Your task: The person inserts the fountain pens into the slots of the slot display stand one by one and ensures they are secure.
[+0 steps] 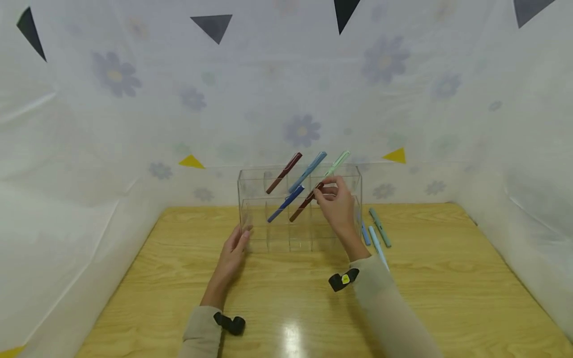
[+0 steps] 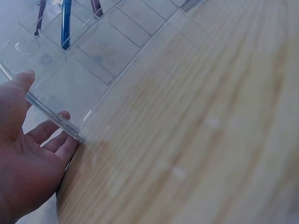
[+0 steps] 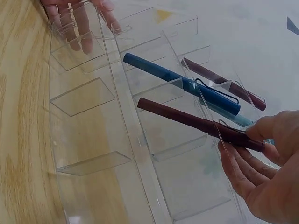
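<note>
A clear acrylic pen rack [image 1: 323,242] with tiered compartments stands on the table. At its left side, my left hand [image 1: 234,250] holds the side panel, thumb in front and fingers behind. My right hand [image 1: 336,206] pinches a dark red pen [image 3: 187,118] near its clip end; the pen slants in a middle-tier compartment. Beside it a dark blue pen [image 1: 285,204] leans in the same tier. Another dark red pen [image 1: 284,173], a light blue pen [image 1: 308,172] and a light green pen [image 1: 337,163] lean in the back tier.
Right of the rack, a blue pen [image 1: 365,233], a pale blue pen [image 1: 378,246] and a green pen [image 1: 380,227] lie on the wooden table [image 1: 277,293]. Behind the table hangs a flower-patterned white cloth [image 1: 250,99].
</note>
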`<state>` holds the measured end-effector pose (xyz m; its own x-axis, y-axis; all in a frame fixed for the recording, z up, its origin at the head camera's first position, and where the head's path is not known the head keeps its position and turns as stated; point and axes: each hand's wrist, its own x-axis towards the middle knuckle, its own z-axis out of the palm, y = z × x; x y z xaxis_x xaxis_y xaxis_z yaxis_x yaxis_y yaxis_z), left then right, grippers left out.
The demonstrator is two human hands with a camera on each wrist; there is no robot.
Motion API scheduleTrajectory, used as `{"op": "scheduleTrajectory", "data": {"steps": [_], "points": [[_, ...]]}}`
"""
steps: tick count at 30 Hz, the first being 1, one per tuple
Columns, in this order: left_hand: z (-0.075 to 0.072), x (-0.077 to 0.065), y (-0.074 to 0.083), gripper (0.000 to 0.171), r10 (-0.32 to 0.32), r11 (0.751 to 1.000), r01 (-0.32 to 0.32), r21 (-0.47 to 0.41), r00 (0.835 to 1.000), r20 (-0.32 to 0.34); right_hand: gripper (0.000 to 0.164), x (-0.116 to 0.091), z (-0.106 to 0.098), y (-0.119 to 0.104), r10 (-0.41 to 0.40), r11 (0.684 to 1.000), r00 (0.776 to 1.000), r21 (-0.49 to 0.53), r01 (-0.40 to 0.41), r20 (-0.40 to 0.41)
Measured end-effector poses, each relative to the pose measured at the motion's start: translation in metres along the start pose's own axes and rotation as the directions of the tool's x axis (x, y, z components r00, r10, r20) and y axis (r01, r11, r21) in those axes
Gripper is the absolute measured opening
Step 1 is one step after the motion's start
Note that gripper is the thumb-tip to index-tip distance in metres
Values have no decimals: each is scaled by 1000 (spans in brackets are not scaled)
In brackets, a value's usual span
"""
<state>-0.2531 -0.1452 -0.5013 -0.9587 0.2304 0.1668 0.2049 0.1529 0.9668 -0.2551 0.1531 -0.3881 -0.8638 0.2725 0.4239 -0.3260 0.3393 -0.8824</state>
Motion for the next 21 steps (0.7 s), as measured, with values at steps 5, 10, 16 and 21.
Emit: {"op": "scheduleTrajectory", "data": {"steps": [5, 10, 16, 21], "points": [[-1, 0, 2, 55, -3, 1000, 3, -2, 1000, 9, 26, 0, -3, -1, 4, 992, 1000, -129, -6, -16], [-6, 1, 0, 55, -7, 1000, 7, 8, 1000, -17, 28, 0, -3, -2, 11, 981, 1000, -194, -11, 0], [-9, 1, -2, 55, 0, 1000, 0, 1, 1000, -4, 32, 0, -2, -3, -8, 982, 1000, -191, 8, -2], [-8, 0, -1, 55, 3, 1000, -3, -2, 1000, -4, 33, -3, -15, -4, -63, 989, 997, -133, 57, -40]]}}
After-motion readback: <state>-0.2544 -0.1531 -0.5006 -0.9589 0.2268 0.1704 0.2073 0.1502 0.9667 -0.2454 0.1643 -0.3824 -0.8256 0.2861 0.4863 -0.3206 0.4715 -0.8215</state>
